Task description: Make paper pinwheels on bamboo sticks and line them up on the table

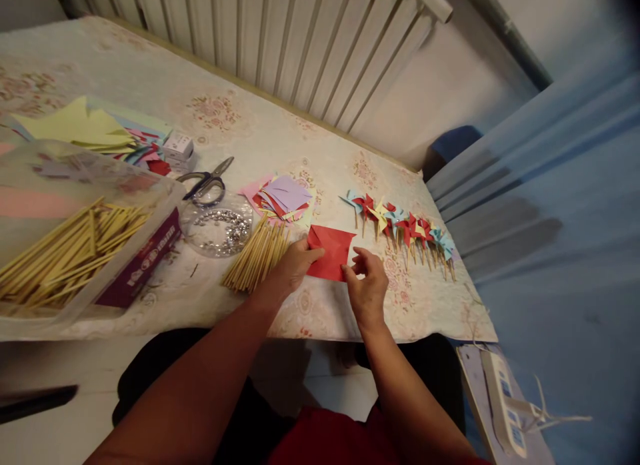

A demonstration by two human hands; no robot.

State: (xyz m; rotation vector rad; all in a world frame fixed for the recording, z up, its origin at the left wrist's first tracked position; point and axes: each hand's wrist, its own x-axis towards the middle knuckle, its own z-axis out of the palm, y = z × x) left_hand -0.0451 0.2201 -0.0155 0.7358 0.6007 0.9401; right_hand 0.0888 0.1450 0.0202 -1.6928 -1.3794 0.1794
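Note:
A red paper square (331, 253) is held just above the table's front part. My left hand (296, 262) grips its left edge, thumb on top and fingers underneath. At the paper's lower right corner, my right hand (367, 278) has its thumb against the edge, with the index finger curled apart from it. Left of my left hand lies a bundle of thin wooden sticks (257, 255). Behind the sticks sits a pile of coloured paper squares (283, 198), a purple one on top. Finished paper pinwheels on sticks (413, 228) lie in a row to the right.
A clear plastic bin (165, 205) with many sticks stands at the left. Beside it are a round dish of small metal pieces (225, 228), scissors (207, 185), small white boxes (179, 148) and coloured sheets (75, 128). A power strip (505, 405) is at lower right.

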